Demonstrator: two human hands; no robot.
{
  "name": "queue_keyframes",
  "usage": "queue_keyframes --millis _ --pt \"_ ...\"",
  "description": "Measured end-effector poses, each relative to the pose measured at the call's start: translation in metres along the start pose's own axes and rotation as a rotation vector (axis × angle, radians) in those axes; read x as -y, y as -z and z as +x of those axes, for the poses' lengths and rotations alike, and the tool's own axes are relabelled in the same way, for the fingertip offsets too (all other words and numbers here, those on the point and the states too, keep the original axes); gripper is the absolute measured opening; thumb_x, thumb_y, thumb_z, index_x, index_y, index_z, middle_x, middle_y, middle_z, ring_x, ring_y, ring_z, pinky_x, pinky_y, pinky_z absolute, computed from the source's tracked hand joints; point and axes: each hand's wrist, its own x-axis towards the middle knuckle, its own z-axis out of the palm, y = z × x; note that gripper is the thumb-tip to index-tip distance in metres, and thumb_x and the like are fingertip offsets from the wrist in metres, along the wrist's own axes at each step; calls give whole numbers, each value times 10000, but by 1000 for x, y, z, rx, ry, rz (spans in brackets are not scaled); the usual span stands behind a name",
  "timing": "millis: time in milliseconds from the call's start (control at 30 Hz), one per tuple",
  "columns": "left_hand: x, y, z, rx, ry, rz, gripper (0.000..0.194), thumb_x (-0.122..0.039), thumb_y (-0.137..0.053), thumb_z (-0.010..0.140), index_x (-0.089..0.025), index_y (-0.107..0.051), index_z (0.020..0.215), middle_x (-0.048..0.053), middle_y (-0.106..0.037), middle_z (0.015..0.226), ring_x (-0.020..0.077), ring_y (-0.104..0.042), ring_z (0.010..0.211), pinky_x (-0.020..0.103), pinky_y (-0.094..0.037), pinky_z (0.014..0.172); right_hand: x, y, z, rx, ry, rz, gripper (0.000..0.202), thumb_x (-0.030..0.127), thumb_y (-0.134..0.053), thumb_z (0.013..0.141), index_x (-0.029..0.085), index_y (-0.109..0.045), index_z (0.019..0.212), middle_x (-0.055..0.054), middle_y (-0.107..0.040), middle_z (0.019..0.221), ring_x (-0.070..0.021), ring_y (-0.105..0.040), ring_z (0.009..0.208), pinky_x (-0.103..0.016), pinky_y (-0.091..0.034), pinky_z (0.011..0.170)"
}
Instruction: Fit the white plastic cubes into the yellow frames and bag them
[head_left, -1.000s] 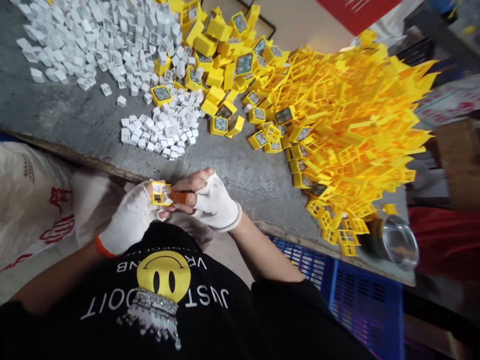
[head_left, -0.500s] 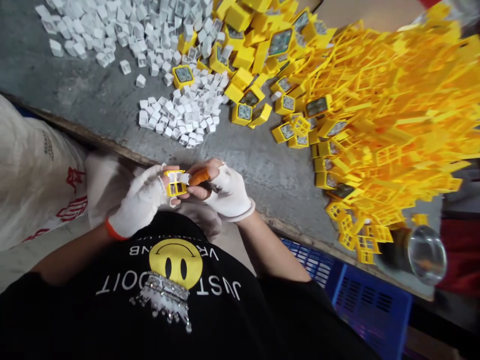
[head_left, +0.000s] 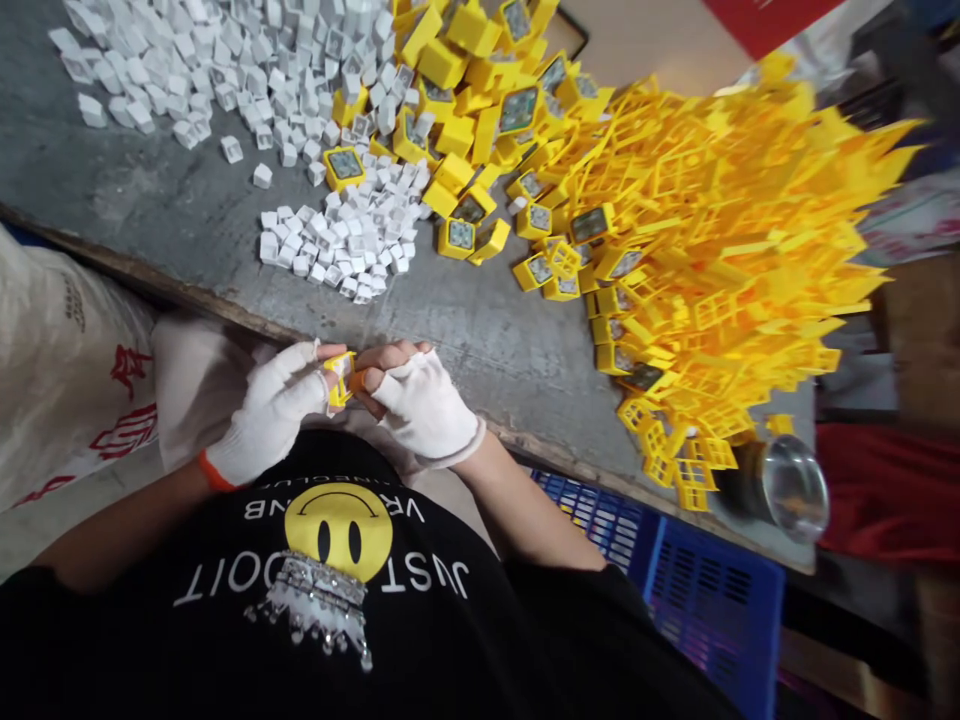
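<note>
My left hand point(head_left: 279, 400), in a white glove with bare fingertips, grips a small yellow plastic frame point(head_left: 341, 382) with window-like openings. My right hand point(head_left: 424, 400), gloved likewise, presses its curled fingers against the frame's right side. Something orange covers a finger of that hand; whether it pinches a small piece is hidden. Beyond the hands, on the grey table point(head_left: 480, 335), lies a small heap of white plastic cubes point(head_left: 341, 240). A yellow cased piece point(head_left: 345, 166) with a grey inset rests at that heap's far edge.
A larger spread of white cubes point(head_left: 262, 60) covers the far left. Yellow cased pieces point(head_left: 457, 130) and a tall pile of yellow frames point(head_left: 735, 240) fill the right. A metal cup point(head_left: 795, 487) stands at the right corner, blue crates point(head_left: 712, 600) below the edge, a printed sack point(head_left: 82, 370) at left.
The yellow frame has turned from facing the camera to nearly edge-on. My right hand has closed in against it, and the white piece at its side is no longer visible. The view has shifted slightly.
</note>
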Motion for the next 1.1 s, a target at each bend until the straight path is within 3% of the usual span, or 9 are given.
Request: queue_keyframes --millis 100,233,367,467,567,733,900,1000,1100 --pt "-5 -2 3 -20 47 -97 449 -453 -926 813 -200 -762 1146 85 -794 1088 223 -769 885 308 -641 716 -34 7 8 -34 -119 167 148 345 -628 1031 268 -749 1070 -62 -790 1063 -237 -690 967 -389 -517 875" --pt "-15 -8 6 -101 94 -141 397 -432 -882 841 -193 -712 1109 70 -787 1004 181 -736 728 286 -592 635 -97 7 42 -86 -595 -1 205 283 -732 914 229 -738 1112 -81 -785 1019 -277 -719 950 -425 -564 895" --pt "-18 -8 8 -110 113 -152 343 -435 -781 914 -177 -716 1131 84 -784 982 166 -712 680 271 -556 599 -126 -9 74 24 -658 -96 255 263 -748 850 218 -712 1099 -92 -788 1049 -290 -720 960 -477 -566 965" --pt "-16 -7 9 -135 153 -180 292 -417 -701 961 -167 -716 1112 94 -780 967 173 -705 660 272 -538 565 -114 -11 68 -25 -612 -24 126 262 -679 868 237 -686 991 -65 -771 944 -266 -716 915 -439 -582 921" --pt "-16 -7 10 -99 182 -213 241 -379 -678 975 -174 -716 1094 94 -784 993 188 -725 703 275 -546 574 -78 1 43 -171 -484 195 119 360 -699 899 260 -671 957 -27 -763 891 -232 -719 871 -392 -593 861" --pt "-12 -7 15 37 211 -273 258 -349 -733 944 -211 -715 1162 91 -793 1054 209 -740 762 282 -553 591 -21 14 18 -185 -167 501 251 521 -670 1017 277 -727 1029 -49 -831 1061 -228 -784 967 -423 -607 911" --pt "-1 0 18 146 450 -312 212 -404 -598 1036 -211 -687 1034 75 -749 862 201 -682 601 265 -455 477 -20 2 23 -104 30 584 357 619 -639 1031 289 -776 1009 -59 -842 1038 -255 -794 1079 -460 -630 948" --pt "1 0 17 216 555 -296 300 -404 -460 1100 -210 -675 1019 57 -706 753 210 -677 564 263 -431 462 -18 -4 24 -116 88 622 289 555 -657 1044 298 -790 1036 -48 -841 1046 -242 -780 1133 -436 -631 970" --pt "-4 -5 14 177 602 -257 380 -370 -342 1134 -198 -665 1034 54 -694 723 210 -666 526 262 -419 438 -10 -3 19 -141 173 593 214 450 -644 1071 308 -795 1124 -40 -843 1149 -231 -742 1226 -431 -607 1042"
